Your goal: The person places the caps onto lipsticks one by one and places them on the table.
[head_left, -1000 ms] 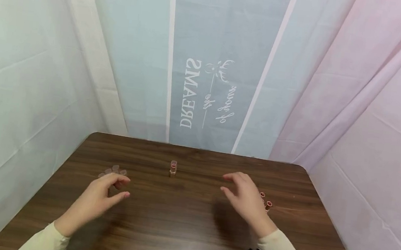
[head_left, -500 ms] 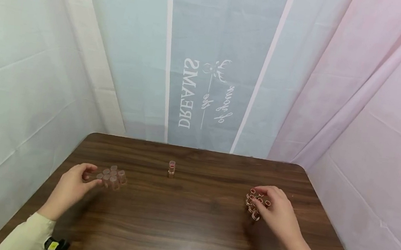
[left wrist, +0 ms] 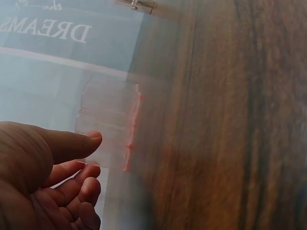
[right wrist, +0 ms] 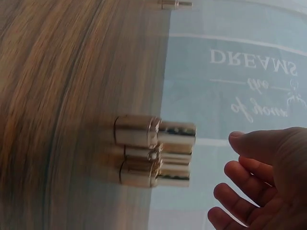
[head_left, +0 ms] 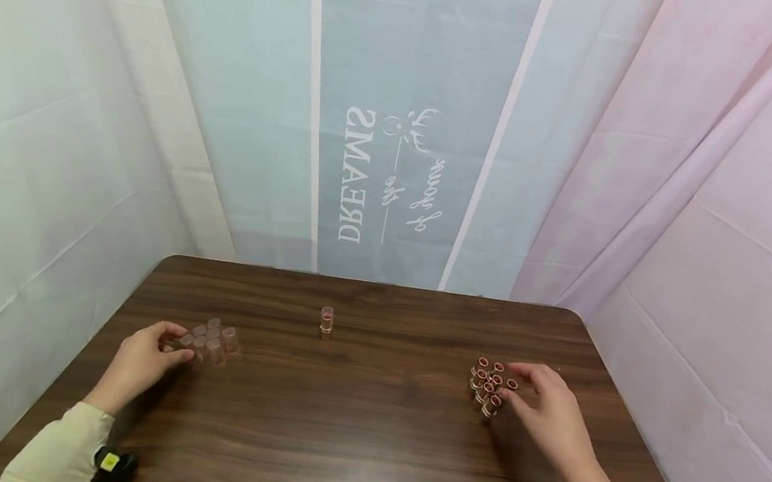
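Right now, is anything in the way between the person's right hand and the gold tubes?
Nothing visible stands between them. In the right wrist view, a gap separates the right hand from the gold tubes, with only the backdrop showing behind it. Tubes nearest the hand might partly shield those deeper in the cluster.

So the person's got 2 arms stretched forward in pale long sleeves (head_left: 53,448), forearms set wide apart. Left hand (head_left: 139,367) has its thumb pretty straight, with a gap to the loosely bent fingers. Right hand (head_left: 552,418) is basically the mirror: thumb out, fingers relaxed and spread a bit, fingertips not touching the thumb.
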